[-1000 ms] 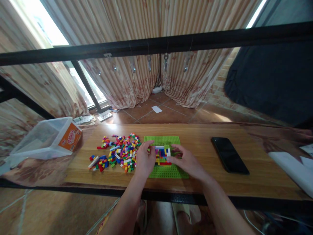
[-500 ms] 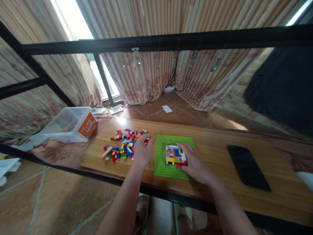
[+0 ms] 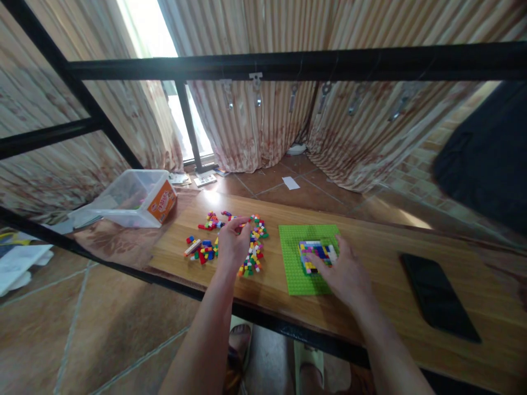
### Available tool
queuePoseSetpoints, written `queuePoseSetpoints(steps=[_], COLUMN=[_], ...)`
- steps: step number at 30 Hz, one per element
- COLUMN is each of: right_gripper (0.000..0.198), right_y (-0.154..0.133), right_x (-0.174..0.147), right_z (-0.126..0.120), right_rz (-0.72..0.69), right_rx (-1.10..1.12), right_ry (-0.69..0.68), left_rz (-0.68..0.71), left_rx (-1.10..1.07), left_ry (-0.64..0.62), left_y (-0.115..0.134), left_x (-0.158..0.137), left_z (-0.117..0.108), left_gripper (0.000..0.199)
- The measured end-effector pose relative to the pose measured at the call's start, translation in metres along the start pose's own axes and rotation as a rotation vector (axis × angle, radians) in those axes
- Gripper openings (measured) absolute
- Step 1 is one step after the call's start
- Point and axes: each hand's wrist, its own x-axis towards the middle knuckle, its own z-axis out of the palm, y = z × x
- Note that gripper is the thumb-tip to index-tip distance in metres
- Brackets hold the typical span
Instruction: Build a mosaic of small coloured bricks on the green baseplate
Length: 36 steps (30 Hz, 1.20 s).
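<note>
My left hand (image 3: 234, 246) hovers over the pile of small loose toy bricks (image 3: 257, 255), hiding its middle. Its thumb and index finger are bent together at the tips; anything between them is too small to make out. On a green studded baseplate (image 3: 291, 277) sits a flat, multicoloured block of toy bricks (image 3: 315, 249), with white, blue, yellow and purple pieces. My right hand (image 3: 348, 271) reaches over the right side of this block. Its thumb lies across the block's near part, and the fingers are spread apart from it toward the far right corner.
A black phone (image 3: 438, 296) lies on the wooden table (image 3: 379, 318) at the right. Left of the table stands a clear plastic box (image 3: 132, 219) with an orange label. A black metal rail (image 3: 280, 67) crosses above the far side, with curtains behind.
The view has swung left, so the table's things appear farther right. My left hand has moved left across the brick pile. My right thumb has shifted from the block's near edge onto its top.
</note>
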Motion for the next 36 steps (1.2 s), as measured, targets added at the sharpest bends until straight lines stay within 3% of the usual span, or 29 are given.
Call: queuePoseSetpoints(steps=[2,5,10,16,25,29,36], right_gripper=[0.099,0.097,0.085,0.088,0.105,0.103,0.103], right_y=[-0.015,-0.022,0.007,0.051,0.05,0.044,0.03], right_x=[-0.004,-0.004,0.007,0.011,0.005,0.005,0.003], right_z=[0.007,0.01,0.002,-0.008,0.0,0.008,0.022], right_rz=[0.014,0.001,-0.106,-0.338,-0.472,-0.529,-0.608], right_rx=[-0.096,-0.169,-0.263,-0.343,-0.373,-0.332,-0.238], right_ry=[-0.003,-0.014,-0.062,-0.13,-0.124,-0.122,-0.15], left_rz=[-0.004,-0.039,-0.059,-0.012,0.062,0.02,-0.231], left_rx=[0.002,0.033,0.229,0.529,0.769,0.833,0.979], left_ry=[-0.007,-0.04,-0.119,-0.255,-0.491,-0.398,-0.097], left_y=[0.002,0.002,-0.004,0.001,-0.003,0.002,-0.004], left_x=[0.001,0.003,0.009,0.01,0.003,0.005,0.017], left_z=[-0.003,-0.009,-0.022,-0.04,-0.057,-0.067,-0.108], left_gripper=[0.023,0.025,0.022,0.029,0.023,0.024,0.024])
